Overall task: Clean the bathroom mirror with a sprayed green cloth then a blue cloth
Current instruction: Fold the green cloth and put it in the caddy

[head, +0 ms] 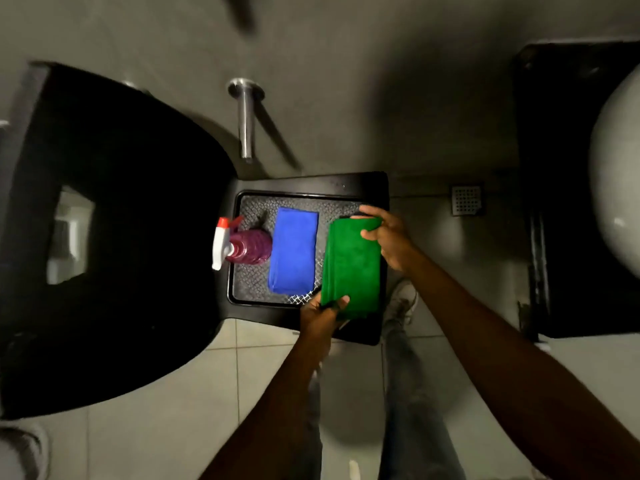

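Now both hands clamp folded green cloth (pixel 351 265): left hand (pixel 320 315) near edge, right hand (pixel 388 237) far corner, seemingly above tray (pixel 304 197).

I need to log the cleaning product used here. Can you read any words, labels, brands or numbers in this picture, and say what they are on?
No readable text anywhere.
Spray bottle: no label legible; seen from above, blurred.
Green cloth, blue cloth, black tray: no tag, print or marking visible.
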The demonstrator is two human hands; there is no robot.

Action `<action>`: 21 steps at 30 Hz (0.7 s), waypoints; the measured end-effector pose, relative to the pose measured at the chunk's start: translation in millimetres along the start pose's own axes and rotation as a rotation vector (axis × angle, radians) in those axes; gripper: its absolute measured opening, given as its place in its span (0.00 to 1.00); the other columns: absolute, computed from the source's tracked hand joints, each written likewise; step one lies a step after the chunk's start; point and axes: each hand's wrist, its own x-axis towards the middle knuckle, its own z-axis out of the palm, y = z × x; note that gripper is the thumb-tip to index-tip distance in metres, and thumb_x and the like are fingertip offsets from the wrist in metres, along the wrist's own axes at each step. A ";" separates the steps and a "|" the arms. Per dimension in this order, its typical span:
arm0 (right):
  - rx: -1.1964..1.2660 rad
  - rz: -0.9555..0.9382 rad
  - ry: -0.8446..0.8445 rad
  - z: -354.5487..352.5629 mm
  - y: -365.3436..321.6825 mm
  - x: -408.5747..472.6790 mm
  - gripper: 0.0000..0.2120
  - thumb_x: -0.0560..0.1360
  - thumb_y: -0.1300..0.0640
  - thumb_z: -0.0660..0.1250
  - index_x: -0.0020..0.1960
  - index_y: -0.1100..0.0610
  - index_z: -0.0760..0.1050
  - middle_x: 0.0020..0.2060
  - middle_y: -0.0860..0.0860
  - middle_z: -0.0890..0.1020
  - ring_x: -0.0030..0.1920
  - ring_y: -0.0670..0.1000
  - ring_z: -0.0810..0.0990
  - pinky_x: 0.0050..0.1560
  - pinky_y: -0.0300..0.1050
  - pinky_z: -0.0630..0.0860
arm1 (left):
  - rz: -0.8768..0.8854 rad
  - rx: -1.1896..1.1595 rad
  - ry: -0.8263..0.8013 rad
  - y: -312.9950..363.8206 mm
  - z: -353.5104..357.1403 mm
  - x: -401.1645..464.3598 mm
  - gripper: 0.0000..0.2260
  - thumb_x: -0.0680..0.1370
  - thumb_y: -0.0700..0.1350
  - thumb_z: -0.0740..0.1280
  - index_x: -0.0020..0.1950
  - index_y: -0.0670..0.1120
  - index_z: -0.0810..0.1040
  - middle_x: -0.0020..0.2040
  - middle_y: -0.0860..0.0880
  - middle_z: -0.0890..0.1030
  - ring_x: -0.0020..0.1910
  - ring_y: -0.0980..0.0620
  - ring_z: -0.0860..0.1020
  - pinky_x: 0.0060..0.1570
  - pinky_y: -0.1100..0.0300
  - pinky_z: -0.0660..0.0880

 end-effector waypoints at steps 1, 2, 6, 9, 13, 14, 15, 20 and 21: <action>-0.041 -0.012 0.007 2.2 3.8 13.3 0.29 0.71 0.80 0.63 0.69 0.62 0.73 0.60 0.61 0.80 0.50 0.55 0.82 0.56 0.51 0.80 | 0.015 -0.011 -0.001 -1.7 1.1 16.6 0.20 0.76 0.30 0.71 0.68 0.33 0.77 0.61 0.34 0.82 0.48 0.42 0.84 0.41 0.54 0.86; -0.064 -0.022 0.014 4.8 9.8 29.2 0.29 0.71 0.80 0.63 0.69 0.62 0.73 0.59 0.61 0.80 0.51 0.55 0.81 0.56 0.51 0.80 | 0.027 -0.014 0.002 -3.1 2.7 34.0 0.20 0.76 0.29 0.70 0.68 0.33 0.76 0.59 0.35 0.83 0.46 0.44 0.84 0.39 0.57 0.85; -0.294 -0.124 0.092 16.3 18.1 57.3 0.27 0.69 0.78 0.65 0.66 0.64 0.74 0.58 0.60 0.80 0.54 0.53 0.79 0.52 0.43 0.80 | 0.125 0.169 0.061 1.9 -3.3 60.7 0.11 0.76 0.36 0.74 0.56 0.34 0.81 0.44 0.41 0.84 0.36 0.52 0.83 0.35 0.56 0.83; -0.652 -0.321 0.244 21.8 8.6 46.8 0.26 0.68 0.71 0.69 0.65 0.60 0.76 0.61 0.59 0.79 0.59 0.56 0.79 0.62 0.51 0.77 | 0.313 0.529 0.481 5.3 -19.8 53.5 0.10 0.76 0.46 0.75 0.49 0.40 0.83 0.47 0.35 0.85 0.48 0.40 0.84 0.50 0.47 0.79; -0.664 -0.388 0.285 33.8 2.0 9.8 0.21 0.70 0.68 0.69 0.63 0.58 0.78 0.60 0.58 0.80 0.59 0.57 0.79 0.63 0.45 0.74 | 0.407 0.670 0.727 31.6 -37.8 49.7 0.23 0.76 0.49 0.73 0.63 0.34 0.75 0.63 0.31 0.76 0.63 0.31 0.75 0.62 0.42 0.71; -0.595 -0.358 0.235 37.3 4.0 0.8 0.20 0.71 0.68 0.70 0.62 0.59 0.78 0.60 0.58 0.81 0.57 0.56 0.80 0.62 0.46 0.75 | 0.344 0.717 0.702 39.6 -41.1 53.8 0.29 0.76 0.53 0.73 0.67 0.33 0.72 0.66 0.31 0.74 0.65 0.31 0.74 0.64 0.41 0.70; -0.540 -0.311 0.178 40.1 7.3 -8.1 0.19 0.73 0.69 0.70 0.63 0.60 0.78 0.60 0.58 0.81 0.56 0.54 0.80 0.61 0.47 0.76 | 0.280 0.777 0.657 45.5 -44.2 59.2 0.33 0.76 0.56 0.73 0.69 0.33 0.70 0.68 0.31 0.73 0.68 0.31 0.72 0.66 0.42 0.69; -0.286 -0.124 0.038 37.5 26.7 -42.8 0.16 0.77 0.70 0.66 0.64 0.65 0.76 0.58 0.66 0.82 0.53 0.54 0.80 0.59 0.49 0.78 | 0.064 0.816 0.393 66.8 -44.1 62.9 0.24 0.74 0.54 0.75 0.62 0.38 0.81 0.60 0.36 0.84 0.61 0.38 0.81 0.59 0.51 0.77; -0.210 -0.072 0.034 36.0 26.5 -51.2 0.16 0.78 0.70 0.66 0.65 0.66 0.75 0.59 0.67 0.81 0.53 0.55 0.80 0.61 0.54 0.78 | 0.035 0.643 0.341 71.3 -39.7 56.3 0.20 0.75 0.50 0.75 0.60 0.37 0.82 0.56 0.37 0.84 0.55 0.40 0.82 0.54 0.51 0.78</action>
